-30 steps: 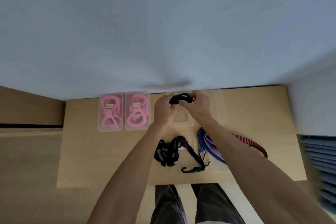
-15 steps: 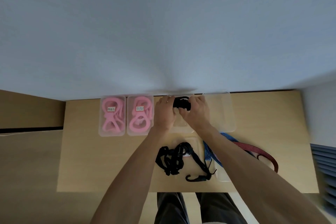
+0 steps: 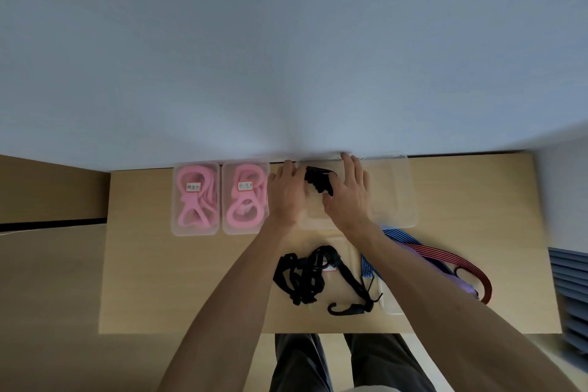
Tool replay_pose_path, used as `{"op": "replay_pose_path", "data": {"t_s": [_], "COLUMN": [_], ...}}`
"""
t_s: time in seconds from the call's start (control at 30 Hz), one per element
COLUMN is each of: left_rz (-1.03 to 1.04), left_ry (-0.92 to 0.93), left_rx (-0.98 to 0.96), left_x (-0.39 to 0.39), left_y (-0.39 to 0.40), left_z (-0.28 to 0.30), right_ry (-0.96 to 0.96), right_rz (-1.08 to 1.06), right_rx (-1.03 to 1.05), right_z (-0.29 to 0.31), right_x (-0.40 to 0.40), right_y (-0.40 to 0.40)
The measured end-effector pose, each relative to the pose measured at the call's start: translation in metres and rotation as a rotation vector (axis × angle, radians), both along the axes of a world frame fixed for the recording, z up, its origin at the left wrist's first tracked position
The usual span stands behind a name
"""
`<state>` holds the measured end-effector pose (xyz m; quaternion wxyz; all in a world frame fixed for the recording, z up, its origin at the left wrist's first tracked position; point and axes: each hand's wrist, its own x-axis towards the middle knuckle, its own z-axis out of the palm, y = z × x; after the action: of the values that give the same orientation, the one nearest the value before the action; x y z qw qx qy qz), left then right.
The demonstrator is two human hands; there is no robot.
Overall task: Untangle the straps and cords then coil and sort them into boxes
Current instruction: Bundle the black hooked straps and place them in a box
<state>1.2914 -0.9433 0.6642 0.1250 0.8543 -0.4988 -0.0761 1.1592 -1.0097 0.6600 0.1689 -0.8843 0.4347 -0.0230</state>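
A coiled black strap point(image 3: 318, 183) lies in the third clear box point(image 3: 313, 222) of the row at the back of the table. My left hand point(image 3: 288, 192) rests on its left side with straight fingers. On its right side my right hand point(image 3: 348, 196) lies flat, thumb touching the coil. Nearer to me a tangled black strap point(image 3: 302, 277) with a hook point(image 3: 346, 309) lies loose. To its right, a blue striped cord point(image 3: 369, 267), a red striped cord point(image 3: 445, 259) and a purple strap point(image 3: 459, 284) overlap, partly hidden by my right forearm.
Two clear boxes point(image 3: 195, 231) point(image 3: 245, 231) at the left each hold labelled pink straps. Right of my hands stands an empty clear box point(image 3: 409, 191). Another clear container point(image 3: 391, 304) sits near the wooden table's front edge point(image 3: 191, 329). The wall runs directly behind the boxes.
Both hands brought the black coil down from above the box into it. My fingers went from gripping the coil to lying straight beside it.
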Motion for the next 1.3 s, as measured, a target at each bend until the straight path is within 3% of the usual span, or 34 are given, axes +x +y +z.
{"op": "replay_pose_path", "data": {"t_s": [0.27,0.53,0.73,0.83,0.93,1.1,1.3], "left_rz": [0.009,0.118,0.164,0.130,0.100,0.005,-0.274], "left_ry": [-0.032,0.187,0.228,0.313,0.354,0.367,0.380], "left_rx": [0.059,0.011,-0.048,0.078,0.213,0.142,0.231], "left_x": [0.001,-0.007,-0.021,-0.032,-0.042,-0.066,-0.105], "left_y": [-0.002,0.005,0.047,0.076,0.101,0.126,0.138], "left_z": [-0.003,0.001,0.018,0.025,0.030,0.038,0.039], "right_ry": [-0.022,-0.057,-0.161,-0.189,-0.055,0.087,0.102], "right_rz": [-0.120,-0.099,-0.075,-0.064,-0.028,-0.065,-0.290], "right_rx": [0.031,0.043,0.039,0.204,0.387,0.520,0.491], "right_z": [0.005,0.008,0.029,0.042,0.050,0.045,0.035], "right_x": [0.010,0.006,-0.004,-0.014,-0.028,-0.053,-0.078], "right_y": [0.005,0.008,0.032,0.049,0.071,0.100,0.108]}}
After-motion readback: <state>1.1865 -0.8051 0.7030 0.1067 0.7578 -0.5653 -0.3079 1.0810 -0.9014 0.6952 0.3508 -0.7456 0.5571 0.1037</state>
